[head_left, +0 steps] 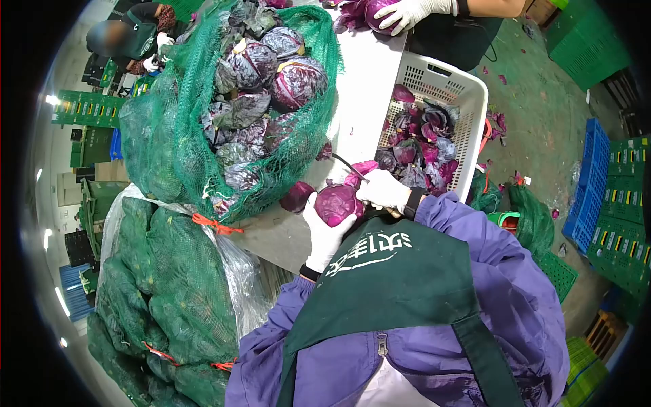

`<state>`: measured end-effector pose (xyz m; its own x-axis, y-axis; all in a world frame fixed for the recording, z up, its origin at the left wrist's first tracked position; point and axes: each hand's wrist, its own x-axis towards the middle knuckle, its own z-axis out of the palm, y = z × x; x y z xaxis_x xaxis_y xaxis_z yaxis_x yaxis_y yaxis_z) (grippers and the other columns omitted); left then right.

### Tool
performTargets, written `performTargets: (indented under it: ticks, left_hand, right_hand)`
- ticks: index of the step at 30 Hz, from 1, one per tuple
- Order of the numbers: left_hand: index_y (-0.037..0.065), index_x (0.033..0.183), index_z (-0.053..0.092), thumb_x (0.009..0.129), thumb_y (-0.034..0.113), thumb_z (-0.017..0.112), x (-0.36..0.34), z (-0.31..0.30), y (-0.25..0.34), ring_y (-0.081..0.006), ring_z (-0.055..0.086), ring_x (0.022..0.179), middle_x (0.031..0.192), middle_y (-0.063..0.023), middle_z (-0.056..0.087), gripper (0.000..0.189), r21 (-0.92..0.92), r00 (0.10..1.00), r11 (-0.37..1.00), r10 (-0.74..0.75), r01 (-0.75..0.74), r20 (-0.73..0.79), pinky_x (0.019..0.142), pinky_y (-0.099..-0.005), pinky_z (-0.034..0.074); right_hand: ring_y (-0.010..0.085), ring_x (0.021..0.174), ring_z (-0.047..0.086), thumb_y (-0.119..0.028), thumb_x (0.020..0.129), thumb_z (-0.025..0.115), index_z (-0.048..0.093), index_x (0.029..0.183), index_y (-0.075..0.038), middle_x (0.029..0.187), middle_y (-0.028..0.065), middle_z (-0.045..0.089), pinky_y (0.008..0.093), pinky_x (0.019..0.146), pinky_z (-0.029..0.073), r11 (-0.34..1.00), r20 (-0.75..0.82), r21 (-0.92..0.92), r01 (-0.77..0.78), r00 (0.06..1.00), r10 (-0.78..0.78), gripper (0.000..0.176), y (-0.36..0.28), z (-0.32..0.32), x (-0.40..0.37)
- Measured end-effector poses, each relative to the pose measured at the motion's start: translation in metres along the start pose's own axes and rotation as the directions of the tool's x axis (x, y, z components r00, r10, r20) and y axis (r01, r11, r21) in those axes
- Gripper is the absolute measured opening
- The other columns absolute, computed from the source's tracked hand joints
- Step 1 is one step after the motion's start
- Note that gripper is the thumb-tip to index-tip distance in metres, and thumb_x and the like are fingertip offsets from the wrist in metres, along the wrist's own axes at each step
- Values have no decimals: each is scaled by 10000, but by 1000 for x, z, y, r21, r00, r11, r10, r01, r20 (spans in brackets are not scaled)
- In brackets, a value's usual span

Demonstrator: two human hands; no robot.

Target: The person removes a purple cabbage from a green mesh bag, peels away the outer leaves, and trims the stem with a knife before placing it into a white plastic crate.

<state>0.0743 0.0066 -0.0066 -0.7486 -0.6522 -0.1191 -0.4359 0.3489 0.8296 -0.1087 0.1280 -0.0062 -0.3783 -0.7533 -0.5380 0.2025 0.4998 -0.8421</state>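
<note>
My white-gloved left hand (324, 229) is wrapped round a peeled red cabbage (337, 203) just in front of my apron. On the cabbage's other side, my gloved right hand (385, 190) is closed on a knife (348, 163); its thin dark blade points up and to the left, and its handle is hidden in my fist. A loose purple leaf (359, 172) sticks up between the blade and the cabbage. Beside my left hand, another red cabbage (297, 197) lies on the table (366, 102).
An open green net sack (332, 61) full of red cabbages stands at the left. Cut leaves fill a white crate (478, 102) at the right. More net sacks (169, 271) are stacked lower left. Across the table, a co-worker's gloved hand (410, 12) rests on a cabbage.
</note>
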Motion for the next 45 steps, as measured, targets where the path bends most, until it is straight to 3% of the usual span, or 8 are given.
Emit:
performTargets:
  ticks: [4,11,16,17,27,35,39,45]
  left_hand:
    - [14,1484,238,677,248,891,0,0,-14,-311,392,1320,1420,-180,333,1064,-139,999,990,-37,39,16,1114,-424,354]
    - [102,1495,232,732,173,841,3,-13,15,-282,465,1264,1395,-142,404,979,-642,942,689,-236,334,237,1038,-433,464]
    - [75,1484,255,722,161,842,17,-12,39,-269,469,1263,1401,-142,410,965,-578,971,782,-162,235,177,1066,-420,428]
    - [75,1484,255,722,161,842,22,-11,40,-269,469,1263,1401,-142,410,965,-578,972,783,-151,230,182,1066,-420,428]
    - [67,1464,297,753,194,822,30,-14,22,-262,479,1267,1386,-134,433,893,-576,952,780,-84,246,293,1055,-412,442]
    - [59,1430,417,880,314,708,28,-32,27,-266,511,1286,1390,-119,524,672,-811,856,278,-218,515,469,1052,-498,462]
    - [51,1440,401,861,465,705,33,-36,28,-299,492,1299,1428,-131,487,774,-800,857,308,-179,515,483,1104,-499,413]
    - [68,1454,390,849,614,646,42,-36,31,-327,472,1315,1424,-159,481,853,-807,859,298,-135,510,494,1099,-547,408]
  right_hand:
    - [279,695,646,-284,821,607,702,718,-153,686,89,614,447,603,513,472,-28,-811,347,782,-622,192,38,3,13]
    - [336,757,666,-214,873,593,610,878,-51,805,169,659,394,678,523,881,-597,-473,19,728,-336,164,57,-32,2]
    - [208,737,598,-170,821,731,634,1131,-55,830,54,610,319,721,512,910,-109,160,381,923,-368,345,-27,-22,-46]
    - [203,794,594,-175,827,729,618,1116,-52,893,59,593,320,761,505,734,-49,-207,646,743,-668,333,-24,-16,-40]
    - [185,781,602,-202,847,721,659,959,-59,832,52,603,307,749,497,766,174,-165,621,783,-597,192,-22,-39,-37]
    - [293,924,654,-168,856,667,683,1069,-57,1005,119,665,351,812,516,841,-420,-468,274,768,-484,241,18,-81,-35]
    - [236,989,644,-161,878,681,577,1336,-110,1193,111,642,363,871,516,675,-291,-276,684,610,-737,473,-37,-49,-50]
    - [191,743,627,-171,870,660,539,1375,-93,931,143,680,332,691,522,880,-126,-186,438,877,-463,525,-57,-40,-51]
